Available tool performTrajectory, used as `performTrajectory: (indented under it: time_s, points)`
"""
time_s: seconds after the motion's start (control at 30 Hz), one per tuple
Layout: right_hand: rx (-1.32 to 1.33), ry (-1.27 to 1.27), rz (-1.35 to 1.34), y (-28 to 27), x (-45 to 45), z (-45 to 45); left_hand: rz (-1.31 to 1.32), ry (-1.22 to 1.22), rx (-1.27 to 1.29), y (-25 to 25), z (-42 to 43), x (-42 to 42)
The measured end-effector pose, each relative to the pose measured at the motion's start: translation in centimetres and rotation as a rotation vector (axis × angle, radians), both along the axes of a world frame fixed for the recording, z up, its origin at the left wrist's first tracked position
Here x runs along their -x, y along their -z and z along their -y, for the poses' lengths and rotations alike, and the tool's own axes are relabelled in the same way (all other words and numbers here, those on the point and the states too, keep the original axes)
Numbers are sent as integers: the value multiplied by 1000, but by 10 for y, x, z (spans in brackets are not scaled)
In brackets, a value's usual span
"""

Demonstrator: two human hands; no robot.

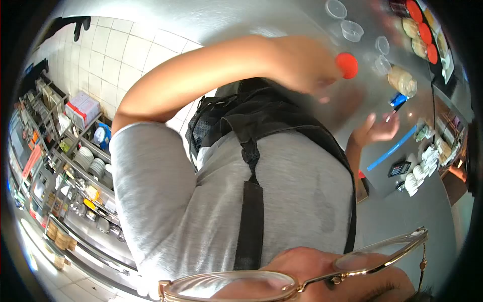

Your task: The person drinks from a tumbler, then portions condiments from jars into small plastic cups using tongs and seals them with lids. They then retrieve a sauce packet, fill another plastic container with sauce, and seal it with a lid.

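My left hand, smeared by motion, is over the grey metal table. Its fingers are curled next to a round red lid; whether they grip it I cannot tell. Farther right, my right hand is raised with the fingers bent, around the end of a thin dark object; its kind is unclear. Just beyond that object lie a small blue item and a jar with pale contents, on its side. Clear plastic tubs and clear round lids are near the left hand.
Several red-lidded jars line the far right of the table. A blue strip, a calculator and white crumpled items lie at the right. Shelves with bowls and a box stand at the left, over a tiled floor.
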State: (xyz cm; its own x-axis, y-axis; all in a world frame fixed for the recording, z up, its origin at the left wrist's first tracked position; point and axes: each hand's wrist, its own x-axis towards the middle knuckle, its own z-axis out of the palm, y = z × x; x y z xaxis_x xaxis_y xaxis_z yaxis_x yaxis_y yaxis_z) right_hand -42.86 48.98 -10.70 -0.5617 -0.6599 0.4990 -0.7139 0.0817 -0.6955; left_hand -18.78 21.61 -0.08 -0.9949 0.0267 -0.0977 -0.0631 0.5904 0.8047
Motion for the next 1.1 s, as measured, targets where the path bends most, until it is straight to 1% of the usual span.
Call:
performTrajectory:
  time_s: [0.03, 0.1, 0.17, 0.2, 0.27, 0.3, 0.37, 0.4, 0.43, 0.5, 0.53, 0.57, 0.67, 0.73, 0.77, 0.83, 0.97, 1.03, 1.1]
  points:
    - [-79, -54, 51, -1, -10, -24, 285, 88, -197, -22, 9, -24]
    - [-277, -151, 155, -10, -34, -56, 371, 66, -326, 8, -1, -79]
    - [-457, -230, 254, -20, -54, -79, 471, -58, -310, 43, -13, -127]
    - [-567, -260, 311, -26, -64, -83, 467, -65, -310, 51, -14, -138]
    - [-724, -310, 385, -36, -78, -89, 505, -212, -450, 64, -17, -159]
    - [-783, -329, 408, -40, -83, -90, 504, -221, -453, 77, -19, -171]
    - [-877, -356, 440, -46, -92, -90, 554, -550, -1184, 103, -17, -192]
    - [-912, -369, 448, -52, -97, -87, 535, -533, -1305, 107, -9, -196]
    - [-944, -382, 458, -56, -102, -85, 597, -577, -1306, 108, -2, -199]
    - [-986, -409, 466, -61, -109, -84, 753, -494, -975, 112, 1, -205]
    - [-1025, -418, 479, -61, -112, -77, 838, -380, -892, 106, 2, -205]
    - [-1043, -428, 486, -65, -115, -75, 879, -388, -890, 107, -1, -209]
    - [-1090, -441, 498, -73, -113, -72, 870, -404, -898, 114, -1, -222]
    - [-1116, -455, 510, -72, -111, -63, 855, -508, -807, 99, 1, -226]
    - [-1126, -466, 514, -72, -110, -60, 850, -513, -807, 93, 5, -228]
    - [-1152, -479, 532, -76, -111, -57, 902, -490, -954, 84, 11, -235]
    - [-1202, -500, 573, -82, -112, -51, 883, -475, -989, 82, 14, -254]
    - [-1228, -510, 586, -84, -111, -48, 913, -428, -941, 78, 13, -263]
    - [-1250, -526, 609, -85, -111, -44, 890, -472, -947, 73, 10, -268]
